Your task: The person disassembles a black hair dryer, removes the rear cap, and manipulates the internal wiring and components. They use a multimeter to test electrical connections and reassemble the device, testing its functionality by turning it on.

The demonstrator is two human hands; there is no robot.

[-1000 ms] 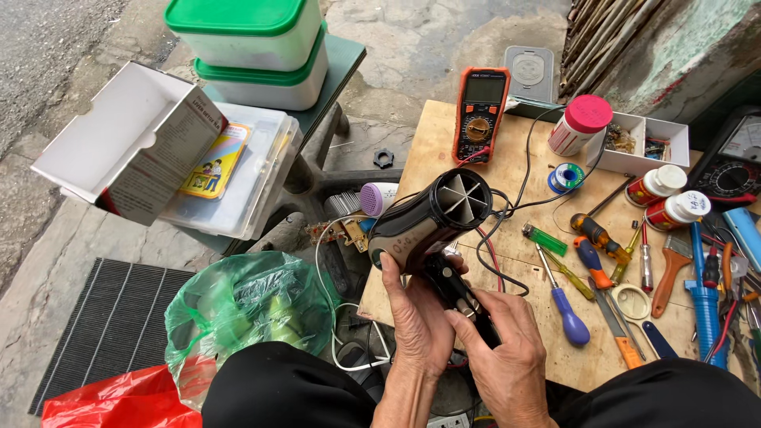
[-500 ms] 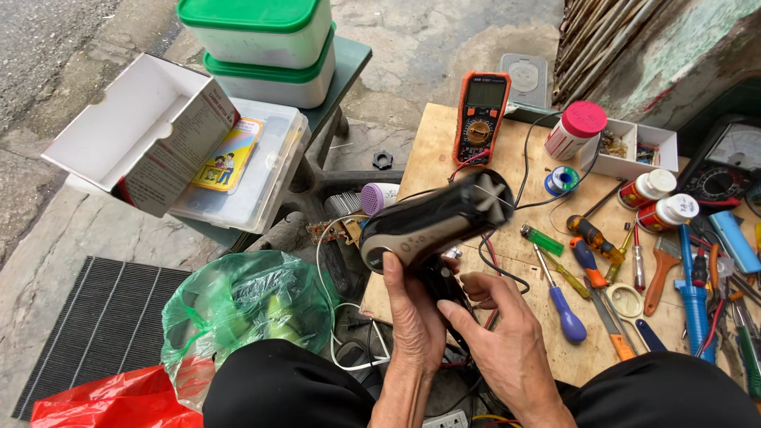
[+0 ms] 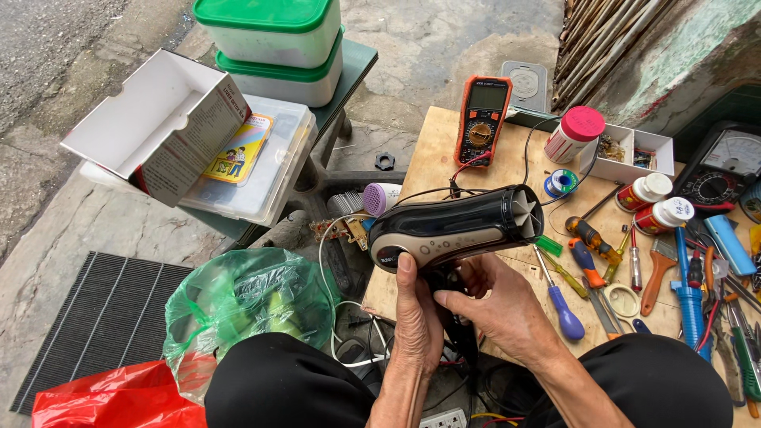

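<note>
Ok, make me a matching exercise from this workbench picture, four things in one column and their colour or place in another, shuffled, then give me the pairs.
Things:
1. hair dryer
2. multimeter
3. plastic bag
4. jar lid

Colour or place:
A. green, on the ground beside the person's knee
B. pink, on a white jar on the wooden board
C. black, held in the left hand and right hand
D. orange casing, lying at the far edge of the board

Pairs: 1-C, 2-D, 3-A, 4-B
</note>
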